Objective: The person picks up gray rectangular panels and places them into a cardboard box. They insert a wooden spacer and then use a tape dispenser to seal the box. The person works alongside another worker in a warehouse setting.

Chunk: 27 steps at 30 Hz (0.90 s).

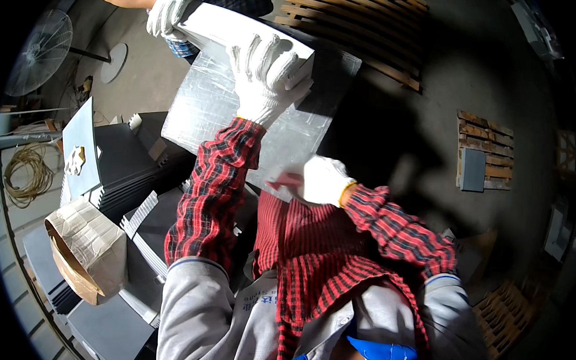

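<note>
My left hand (267,78), in a white knitted glove, has its fingers over the near side of a long white panel-like piece (244,29). That piece stands at the far side of a grey, scuffed sheet-topped surface (233,105). Another person's gloved hand (172,9) grips its far left end. Close to my body, at the near edge of the surface, my gloved right hand (325,180) is closed on a red object (286,180), blurred and partly hidden, whose kind I cannot make out.
Stacked grey panels (123,148) and an open cardboard box (92,245) are on the left. Behind them stands a fan (44,53) near a coiled hose (28,174). Wooden pallets lie at the back (354,27) and right (485,141), the latter bearing a grey panel (473,170).
</note>
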Motion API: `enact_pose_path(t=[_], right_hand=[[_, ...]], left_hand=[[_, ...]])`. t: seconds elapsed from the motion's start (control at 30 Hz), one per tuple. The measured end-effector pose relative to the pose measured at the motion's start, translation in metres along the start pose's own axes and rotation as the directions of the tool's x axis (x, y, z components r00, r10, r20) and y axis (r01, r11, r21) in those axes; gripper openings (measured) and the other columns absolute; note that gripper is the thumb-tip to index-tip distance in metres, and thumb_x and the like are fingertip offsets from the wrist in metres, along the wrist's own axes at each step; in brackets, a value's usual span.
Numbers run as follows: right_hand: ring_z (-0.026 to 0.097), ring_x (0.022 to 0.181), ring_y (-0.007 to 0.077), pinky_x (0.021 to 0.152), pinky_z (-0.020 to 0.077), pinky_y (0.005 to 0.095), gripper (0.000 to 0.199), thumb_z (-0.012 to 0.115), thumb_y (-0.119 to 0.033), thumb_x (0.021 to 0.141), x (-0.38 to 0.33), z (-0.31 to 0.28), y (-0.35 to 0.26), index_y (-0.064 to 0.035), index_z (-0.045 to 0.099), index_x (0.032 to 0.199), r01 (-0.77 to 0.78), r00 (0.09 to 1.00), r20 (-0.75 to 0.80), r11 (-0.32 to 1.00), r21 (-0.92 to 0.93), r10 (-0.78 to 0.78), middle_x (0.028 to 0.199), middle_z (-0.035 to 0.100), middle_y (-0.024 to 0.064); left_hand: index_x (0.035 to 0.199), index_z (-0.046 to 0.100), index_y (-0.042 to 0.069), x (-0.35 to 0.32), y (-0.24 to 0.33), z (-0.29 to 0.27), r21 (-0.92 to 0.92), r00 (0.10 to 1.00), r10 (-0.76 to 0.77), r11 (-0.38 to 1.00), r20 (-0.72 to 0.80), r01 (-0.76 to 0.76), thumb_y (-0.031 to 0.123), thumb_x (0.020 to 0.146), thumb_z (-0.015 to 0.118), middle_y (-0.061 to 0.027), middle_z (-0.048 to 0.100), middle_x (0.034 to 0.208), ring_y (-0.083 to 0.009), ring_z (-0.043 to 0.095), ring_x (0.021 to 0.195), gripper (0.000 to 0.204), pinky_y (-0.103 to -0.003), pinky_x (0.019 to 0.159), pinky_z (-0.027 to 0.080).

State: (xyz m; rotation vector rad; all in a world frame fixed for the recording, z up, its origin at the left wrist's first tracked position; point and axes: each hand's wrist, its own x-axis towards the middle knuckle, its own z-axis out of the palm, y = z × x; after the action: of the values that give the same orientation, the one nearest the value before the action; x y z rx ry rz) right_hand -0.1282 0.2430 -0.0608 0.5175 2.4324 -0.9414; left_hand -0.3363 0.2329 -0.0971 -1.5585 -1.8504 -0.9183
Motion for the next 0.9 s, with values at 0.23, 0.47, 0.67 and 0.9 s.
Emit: enact_pose_path(t=[0.23, 0.47, 0.67, 0.9], right_hand=[[0.067, 0.094, 0.0384, 0.079, 0.0549, 0.0463, 0.039, 0.061, -0.031, 0.084, 0.125, 0.128, 0.031, -0.0238, 0.067, 0.122, -0.074, 0.974, -0.195, 0.978, 0.196, 0.113, 0.108, 0.065, 0.0204], [0.068, 0.094, 0.0378, 0.080, 0.0560, 0.0444, 0.031, 0.059, -0.032, 0.089, 0.146, 0.138, 0.068, -0.0184, 0.070, 0.115, -0.150, 0.968, -0.185, 0.981, 0.125, 0.172, 0.108, 0.069, 0.0176], [0.068, 0.094, 0.0373, 0.080, 0.0569, 0.0428, 0.030, 0.057, -0.033, 0.093, 0.053, -0.017, 0.078, -0.0138, 0.074, 0.109, -0.054, 0.998, -0.049, 0.921, -0.385, 0.038, 0.109, 0.072, 0.0152], [0.068, 0.102, 0.0307, 0.090, 0.0547, 0.0413, 0.073, 0.082, -0.036, 0.079, 0.036, -0.149, -0.047, -0.0018, 0.054, 0.137, 0.053, 0.602, -0.746, 0.947, -0.316, -0.283, 0.115, 0.068, 0.0189]], left_hand=[[0.123, 0.051, 0.003, -0.012, 0.032, 0.017, -0.119, 0.858, -0.513, 0.852, -0.006, 0.509, 0.030, 0.057, 0.093, -0.0288, 0.046, 0.137, -0.0486, 0.041, 0.131, 0.082, -0.061, 0.110, 0.035], [0.125, 0.056, 0.003, -0.041, 0.049, 0.051, -0.230, 0.486, -0.786, 0.429, 0.381, 0.874, 0.033, 0.072, 0.080, -0.0251, 0.054, 0.131, -0.0422, 0.050, 0.122, 0.066, -0.051, 0.105, 0.040], [0.127, 0.060, 0.003, -0.075, 0.037, 0.090, -0.106, 0.393, -0.708, 0.414, 0.586, 0.904, 0.036, 0.084, 0.069, -0.0219, 0.062, 0.127, -0.0368, 0.058, 0.115, 0.055, -0.043, 0.100, 0.045], [0.125, 0.059, 0.001, -0.117, 0.044, 0.142, -0.037, 0.527, -0.715, 0.578, 0.459, 0.815, 0.023, 0.096, 0.049, -0.0219, 0.064, 0.120, -0.0381, 0.061, 0.110, 0.037, -0.045, 0.100, 0.044]])
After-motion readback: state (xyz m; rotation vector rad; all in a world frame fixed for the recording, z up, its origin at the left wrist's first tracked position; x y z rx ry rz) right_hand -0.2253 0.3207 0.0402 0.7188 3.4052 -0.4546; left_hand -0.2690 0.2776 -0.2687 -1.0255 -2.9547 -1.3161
